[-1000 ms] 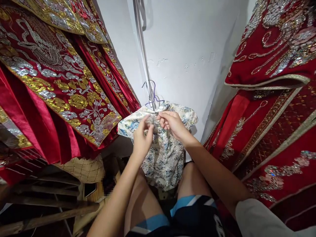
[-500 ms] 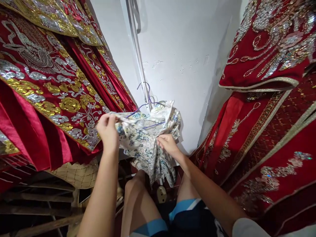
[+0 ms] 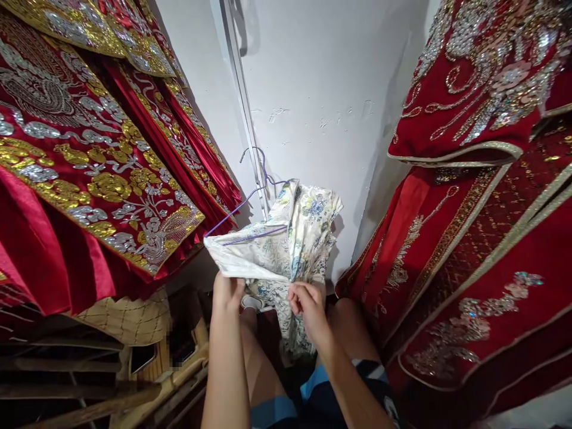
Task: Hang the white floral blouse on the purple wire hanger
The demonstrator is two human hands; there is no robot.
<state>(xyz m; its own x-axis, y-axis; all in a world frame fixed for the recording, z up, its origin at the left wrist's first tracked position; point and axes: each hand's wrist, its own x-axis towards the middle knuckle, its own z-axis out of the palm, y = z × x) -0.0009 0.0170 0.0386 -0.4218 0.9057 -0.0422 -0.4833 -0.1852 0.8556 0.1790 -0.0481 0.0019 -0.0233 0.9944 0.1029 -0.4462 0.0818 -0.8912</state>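
Note:
A white garment with a blue and yellow floral print hangs partly on a thin purple hanger, whose hook is up by a metal strip on the wall. My left hand is at the garment's lower left edge, its fingertips hidden behind the cloth. At the front opening, my right hand has its fingers closed on the fabric. The hanger's left arm lies bare above the cloth, and its lower bar shows inside the neck opening.
Red embroidered garments with gold and silver sequins hang at the left. More red beaded garments hang at the right. A wooden chair stands at the lower left, before the white wall.
My left hand has moved down and right from the hanger's left arm to the garment's lower edge. The garment's right shoulder is now spread wider, and my right hand is slightly lower.

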